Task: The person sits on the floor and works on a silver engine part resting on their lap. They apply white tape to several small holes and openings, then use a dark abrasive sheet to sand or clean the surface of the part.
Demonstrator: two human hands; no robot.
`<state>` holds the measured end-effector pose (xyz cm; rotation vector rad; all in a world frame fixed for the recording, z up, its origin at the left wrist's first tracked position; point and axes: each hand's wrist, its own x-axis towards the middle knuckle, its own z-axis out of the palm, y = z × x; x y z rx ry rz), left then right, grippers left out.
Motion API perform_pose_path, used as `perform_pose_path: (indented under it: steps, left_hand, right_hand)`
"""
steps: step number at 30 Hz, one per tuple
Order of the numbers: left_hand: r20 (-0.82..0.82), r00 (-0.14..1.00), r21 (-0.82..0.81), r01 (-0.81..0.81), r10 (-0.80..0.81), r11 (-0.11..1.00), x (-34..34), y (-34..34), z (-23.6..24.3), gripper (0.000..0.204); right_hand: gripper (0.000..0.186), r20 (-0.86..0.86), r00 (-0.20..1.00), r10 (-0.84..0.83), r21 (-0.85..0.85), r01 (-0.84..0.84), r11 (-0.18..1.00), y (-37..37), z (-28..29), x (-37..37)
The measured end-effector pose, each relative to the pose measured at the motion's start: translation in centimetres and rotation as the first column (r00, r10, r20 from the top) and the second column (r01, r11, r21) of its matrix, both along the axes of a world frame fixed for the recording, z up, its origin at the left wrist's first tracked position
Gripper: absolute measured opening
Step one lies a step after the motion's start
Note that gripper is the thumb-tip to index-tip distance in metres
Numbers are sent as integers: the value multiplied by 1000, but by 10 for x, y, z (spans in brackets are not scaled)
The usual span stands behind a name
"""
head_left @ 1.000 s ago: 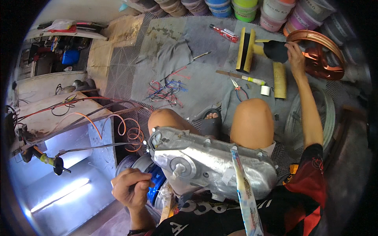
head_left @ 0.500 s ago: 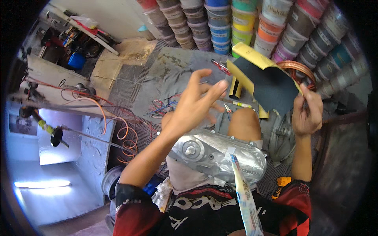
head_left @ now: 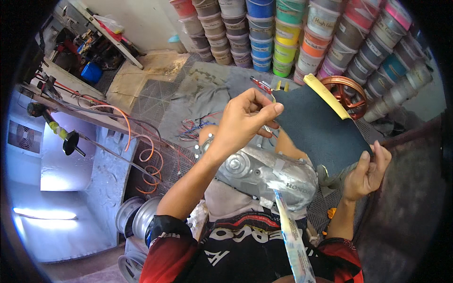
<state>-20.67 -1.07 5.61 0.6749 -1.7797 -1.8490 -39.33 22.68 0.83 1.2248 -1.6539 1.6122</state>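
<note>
I hold up a dark sheet (head_left: 321, 127) with yellow backing, curled along its top edge. My left hand (head_left: 250, 118) pinches its upper left edge, and my right hand (head_left: 365, 172) grips its lower right corner. Below the sheet, a silver metal casing (head_left: 257, 179) lies across my lap, with small white plugs on bolt points at its left end. A long, narrow plastic packet (head_left: 292, 236) hangs in front of my shirt. The sheet hides much of the floor beyond it.
Stacked colored buckets (head_left: 288, 33) line the back, beside a copper wheel (head_left: 356, 99). Wires (head_left: 191, 129) lie on a grey floor mat. At left are hoses (head_left: 148, 165), a lit metal booth (head_left: 66, 172) and a rod-mounted fixture (head_left: 63, 134). Silver rims (head_left: 127, 219) sit left of me.
My left hand has risen from beside the casing to the sheet. My right hand has brought the sheet off the floor toward me and lowered, spreading it flatter.
</note>
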Motion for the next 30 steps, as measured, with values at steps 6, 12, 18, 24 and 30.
perform_pose_path:
  steps: [6, 12, 18, 24, 30]
  left_hand:
    - [-60, 998, -74, -1, -4, 997, 13, 23, -4, 24]
    - [118, 993, -331, 8, 33, 944, 22, 59, 17, 22]
    - [15, 997, -689, 63, -73, 722, 15, 87, 24, 15]
    - [-34, 993, -697, 57, -112, 715, 14, 89, 27, 15]
    - [-39, 997, -701, 17, -62, 713, 18, 90, 29, 15]
  right_hand:
    - [24, 159, 921, 355, 25, -363, 931, 53, -15, 7]
    - [64, 538, 453, 711, -406, -599, 690, 70, 15, -15]
    - [86, 451, 802, 393, 285, -546, 788, 14, 110, 18]
    - [26, 177, 876, 449, 711, -429, 558, -13, 124, 25]
    - [18, -49, 895, 444, 747, -262, 610, -25, 123, 40]
